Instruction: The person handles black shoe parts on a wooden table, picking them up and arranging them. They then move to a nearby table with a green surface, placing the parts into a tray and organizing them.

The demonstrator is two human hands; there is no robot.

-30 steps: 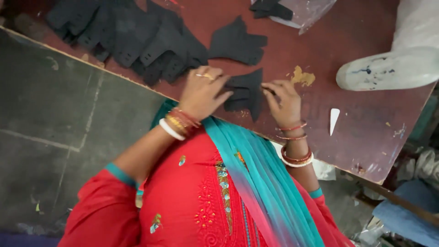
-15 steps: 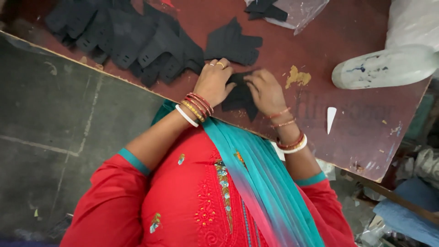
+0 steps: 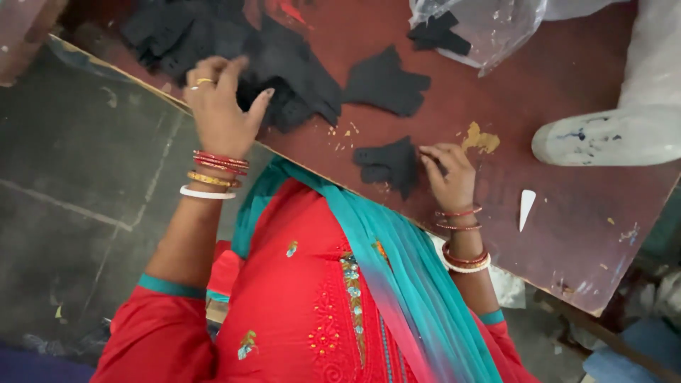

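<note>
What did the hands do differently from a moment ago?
The left hand left the small black piece and went across to the black pile, fingers spread on it. The right hand stayed on the small piece. The single black piece and the plastic bag lie as before.

soft, even daylight; glare on the plastic bag (image 3: 489, 28); slight motion blur, dim lower corners.

The black pile (image 3: 213, 35) at the far left runs off the top edge and blurs, so its pieces cannot be counted. The clear bag (image 3: 489, 28) is cut off too. The left hand (image 3: 223, 106) perhaps touches the pile; its fingertips are smeared.
</note>
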